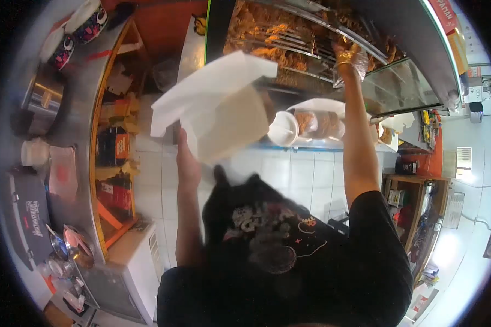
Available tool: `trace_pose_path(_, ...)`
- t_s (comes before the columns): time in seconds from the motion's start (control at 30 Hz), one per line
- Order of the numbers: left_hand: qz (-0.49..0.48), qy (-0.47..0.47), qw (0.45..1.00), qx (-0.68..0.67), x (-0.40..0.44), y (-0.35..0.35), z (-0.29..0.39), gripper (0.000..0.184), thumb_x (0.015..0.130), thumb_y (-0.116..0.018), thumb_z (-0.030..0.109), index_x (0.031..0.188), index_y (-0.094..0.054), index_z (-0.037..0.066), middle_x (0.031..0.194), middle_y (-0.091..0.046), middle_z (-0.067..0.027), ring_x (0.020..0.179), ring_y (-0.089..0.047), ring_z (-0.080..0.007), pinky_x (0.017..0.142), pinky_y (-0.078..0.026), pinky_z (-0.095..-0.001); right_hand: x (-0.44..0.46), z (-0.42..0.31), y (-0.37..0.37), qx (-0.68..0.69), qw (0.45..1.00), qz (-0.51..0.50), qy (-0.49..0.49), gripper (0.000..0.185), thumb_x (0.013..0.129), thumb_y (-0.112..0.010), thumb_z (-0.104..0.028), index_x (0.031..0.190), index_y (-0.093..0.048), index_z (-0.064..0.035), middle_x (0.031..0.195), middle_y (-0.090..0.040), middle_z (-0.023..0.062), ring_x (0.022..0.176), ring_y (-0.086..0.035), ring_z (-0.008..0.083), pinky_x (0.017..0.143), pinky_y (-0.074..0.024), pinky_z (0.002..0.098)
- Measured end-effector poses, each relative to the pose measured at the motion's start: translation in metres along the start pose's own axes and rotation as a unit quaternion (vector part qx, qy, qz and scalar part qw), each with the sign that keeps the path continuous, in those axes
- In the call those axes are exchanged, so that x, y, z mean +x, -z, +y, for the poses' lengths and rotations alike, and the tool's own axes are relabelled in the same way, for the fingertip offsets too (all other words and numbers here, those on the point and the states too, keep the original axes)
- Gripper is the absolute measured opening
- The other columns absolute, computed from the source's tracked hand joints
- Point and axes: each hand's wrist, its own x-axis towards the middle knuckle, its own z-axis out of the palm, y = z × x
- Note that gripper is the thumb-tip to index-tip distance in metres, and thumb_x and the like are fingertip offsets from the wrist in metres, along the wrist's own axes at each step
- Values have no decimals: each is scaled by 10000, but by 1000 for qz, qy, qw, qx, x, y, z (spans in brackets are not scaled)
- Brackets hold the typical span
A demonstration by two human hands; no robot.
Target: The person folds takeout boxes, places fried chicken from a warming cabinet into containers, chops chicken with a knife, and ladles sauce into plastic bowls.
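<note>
Head: one box (pixel 232 125), two hands (pixel 187 161) (pixel 347 59)

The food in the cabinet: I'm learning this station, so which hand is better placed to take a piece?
Probably the right hand: it is inside the cabinet, by the food; the left hand holds the box.

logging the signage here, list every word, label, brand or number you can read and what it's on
"PAMAN": red sign at upper right, perhaps cut off by the view's edge.
White lettering on the dark panel at far left: too blurred to read surely.
Print on the black shirt: blurred, unreadable.
Marks on the black-and-orange box at left: too small to read.
No numbers I can make out.
</note>
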Motion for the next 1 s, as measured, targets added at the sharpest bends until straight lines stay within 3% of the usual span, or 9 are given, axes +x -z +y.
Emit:
trace_pose_path(0.17, -20, 3, 999, -27, 7, 3, -9, 564, 1060, -331, 415, 1462, -358, 20, 1444, -451, -66, 1319, -433, -193, 1117, -317, -356, -29, -28, 9, 489, 871, 36, -24, 536, 919, -631, -414, 1311, -507, -71, 1308, -554, 137, 1200, -537, 326, 1010, -487, 456)
trace_pose_path(0.23, -32, -1, 998, -44, 9, 1, -14, 558, 1062, -330, 407, 1465, -352, 21, 1444, -448, -65, 1317, -436, -198, 1119, -314, -358, -37, -34, 25, 791, 570, -18, -222, 484, 961, -586, -349, 1342, -464, -78, 1363, -505, 130, 1218, -524, 302, 1018, -488, 508)
trace_pose_path(0.27, -52, -26, 998, -20, 10, 0, -19, 567, 1057, -343, 419, 1470, -342, 31, 1452, -438, -65, 1324, -426, -202, 1121, -311, -363, -42, -28, 23, 791, 570, -18, -222, 484, 961, -586, -349, 1342, -464, -78, 1363, -505, 130, 1218, -524, 302, 1018, -488, 508)
trace_pose_path(0.33, -73, -56, 996, 4, 14, -9, -22, 577, 1052, -357, 431, 1475, -333, 40, 1459, -428, -66, 1332, -416, -207, 1122, -308, -368, -50, -17, 17, 461, 885, -62, -18, 487, 929, -651, -263, 1327, -444, -72, 1333, -494, 151, 1222, -517, 266, 1009, -503, 501)
trace_pose_path(0.47, -52, -21, 998, -10, 15, -34, -20, 634, 1004, -489, 450, 1498, -293, 105, 1481, -369, -59, 1356, -367, -183, 1088, -347, -377, -74, -62, 52, 703, 700, -5, -124, 486, 818, -745, -23, 1210, -461, -62, 1200, -519, 123, 1182, -543, 240, 946, -554, 419)
trace_pose_path(0.5, -61, -18, 998, 17, 14, -40, -20, 676, 993, -491, 456, 1506, -226, 104, 1452, -382, -82, 1317, -412, -201, 1062, -370, -374, -79, -55, 49, 513, 858, 11, -16, 530, 777, -723, 115, 1199, -471, -85, 1241, -526, 91, 1130, -565, 235, 976, -540, 398)
trace_pose_path(0.63, -91, 3, 994, 63, 27, -54, -30, 759, 969, -524, 460, 1521, -129, 121, 1410, -406, -116, 1244, -482, -208, 949, -454, -369, -80, -71, 60, 624, 774, -36, -98, 568, 801, -686, 125, 1252, -431, -109, 1207, -533, 98, 1092, -591, 231, 947, -535, 372)
trace_pose_path(0.77, -92, -8, 994, 58, 43, -71, -52, 743, 969, -535, 450, 1516, -145, 134, 1393, -417, -119, 1240, -481, -203, 911, -480, -354, -87, -90, 74, 437, 899, -6, 14, 570, 808, -688, 112, 1254, -415, -114, 1233, -519, 95, 1095, -591, 233, 947, -527, 371)
trace_pose_path(1.0, -143, -25, 983, 112, 57, -109, -71, 655, 989, -498, 463, 1475, -184, 158, 1330, -428, -122, 1210, -500, -219, 939, -479, -365, -116, -126, 107, 584, 811, -26, -24, 586, 801, -776, -12, 1247, -398, -53, 1218, -500, 117, 1116, -525, 202, 934, -488, 325)
